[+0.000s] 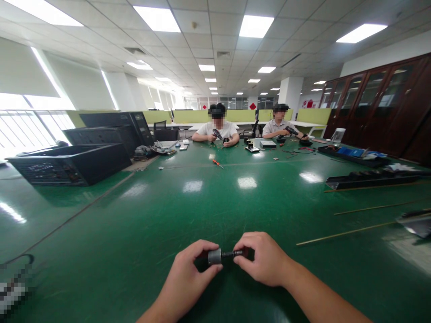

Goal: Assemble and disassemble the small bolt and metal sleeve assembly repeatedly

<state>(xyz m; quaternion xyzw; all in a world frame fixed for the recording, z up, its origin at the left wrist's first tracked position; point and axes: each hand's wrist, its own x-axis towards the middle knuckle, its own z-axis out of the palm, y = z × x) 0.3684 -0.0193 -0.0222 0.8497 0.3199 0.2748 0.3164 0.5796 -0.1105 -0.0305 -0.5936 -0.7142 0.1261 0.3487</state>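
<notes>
Low in the middle of the head view, my left hand (193,271) grips a short grey metal cylinder (214,257) between thumb and fingers. A thin dark shaft (227,254) runs out of the cylinder's right end, lying about level. My right hand (264,260) pinches the shaft's far end, where a ringed, shiny section (238,253) shows at the fingertips. The exact kind of this part is not clear. Both hands are just above the green tabletop (215,211).
An orange screwdriver (217,163) lies farther up the table. Dark computer cases (72,163) stand at left. Black channels with parts (367,179) and thin rods (346,234) lie at right. Two people (217,128) sit across the table, each holding a power drill (217,134).
</notes>
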